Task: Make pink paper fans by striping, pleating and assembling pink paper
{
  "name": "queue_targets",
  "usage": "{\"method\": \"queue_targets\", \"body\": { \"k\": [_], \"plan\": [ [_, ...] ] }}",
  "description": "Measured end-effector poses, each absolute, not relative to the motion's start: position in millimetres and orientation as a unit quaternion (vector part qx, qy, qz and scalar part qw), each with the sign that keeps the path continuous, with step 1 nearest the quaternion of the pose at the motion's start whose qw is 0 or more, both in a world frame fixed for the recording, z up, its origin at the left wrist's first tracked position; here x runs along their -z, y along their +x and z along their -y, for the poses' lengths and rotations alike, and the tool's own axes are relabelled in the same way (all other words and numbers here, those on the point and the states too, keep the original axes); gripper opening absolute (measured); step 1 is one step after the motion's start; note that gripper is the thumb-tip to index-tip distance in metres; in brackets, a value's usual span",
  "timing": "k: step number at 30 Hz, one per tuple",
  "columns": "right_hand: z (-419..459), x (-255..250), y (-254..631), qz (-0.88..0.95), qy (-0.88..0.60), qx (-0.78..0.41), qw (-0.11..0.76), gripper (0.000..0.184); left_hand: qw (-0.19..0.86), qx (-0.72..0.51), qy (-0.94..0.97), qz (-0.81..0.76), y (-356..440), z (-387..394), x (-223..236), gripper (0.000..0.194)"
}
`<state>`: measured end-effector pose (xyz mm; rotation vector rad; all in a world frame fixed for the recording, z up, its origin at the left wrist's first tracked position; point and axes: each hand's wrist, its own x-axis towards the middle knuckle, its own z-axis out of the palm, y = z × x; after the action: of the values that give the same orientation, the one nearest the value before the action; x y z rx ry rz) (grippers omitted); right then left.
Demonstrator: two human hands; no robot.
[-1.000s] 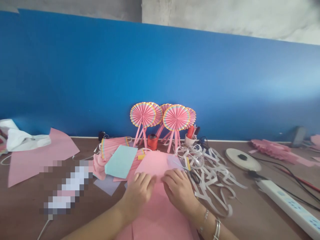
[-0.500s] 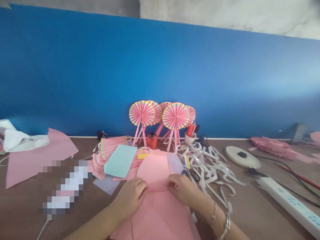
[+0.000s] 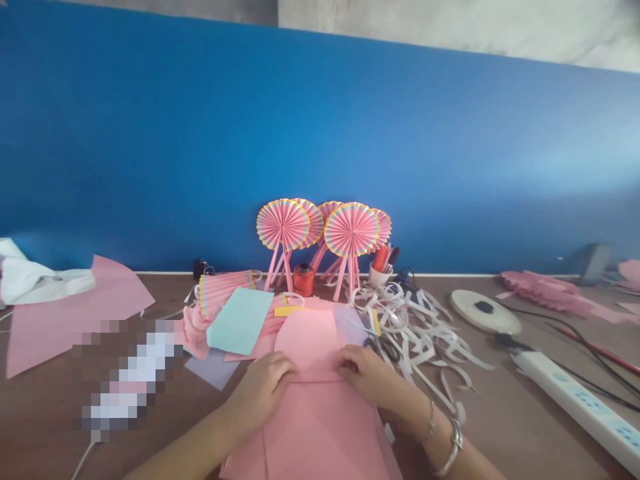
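A sheet of pink paper lies in front of me, with a crosswise fold along its near edge. My left hand pinches this fold at its left end, fingers curled. At the right end my right hand is closed on the same fold, thumb and fingers together. Beneath both hands is a stack of larger pink sheets. Just past the left hand lie a light blue-green card and pleated pink paper with a rainbow edge.
Finished round paper fans stand against the blue panel. Curly white paper strips and scissors lie right of the sheets. Farther right are a white round device and a power strip. A pink sheet lies at left.
The fold between my hands shows as a straighter, clearer band. Both hands have stayed nearly in place, and the view has shifted slightly.
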<state>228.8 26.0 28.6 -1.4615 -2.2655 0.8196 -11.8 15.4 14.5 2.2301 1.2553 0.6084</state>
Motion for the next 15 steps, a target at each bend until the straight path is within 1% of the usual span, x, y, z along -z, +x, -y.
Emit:
{"method": "queue_targets", "body": {
  "k": [4,8,12,15],
  "plan": [
    [-26.9,-31.3,234.4,0.813,-0.509,-0.252,0.125,0.016,0.245,-0.21,0.832,-0.451,-7.8,-13.0,-13.6,0.021],
    [-28.8,-29.6,241.5,0.816,-0.525,-0.225,0.09,0.015,0.23,-0.217,0.835,-0.451,-7.3,-12.6,-11.3,0.019],
    [-31.0,-26.1,244.6,0.81,-0.532,-0.233,0.078,0.014,0.233,-0.238,0.813,-0.478,-7.5,-14.7,-12.2,0.016],
    [-32.2,-25.5,243.8,0.793,-0.557,-0.234,0.075,0.013,0.238,-0.252,0.804,-0.483,-5.9,-16.3,-13.2,0.017]
  ]
}}
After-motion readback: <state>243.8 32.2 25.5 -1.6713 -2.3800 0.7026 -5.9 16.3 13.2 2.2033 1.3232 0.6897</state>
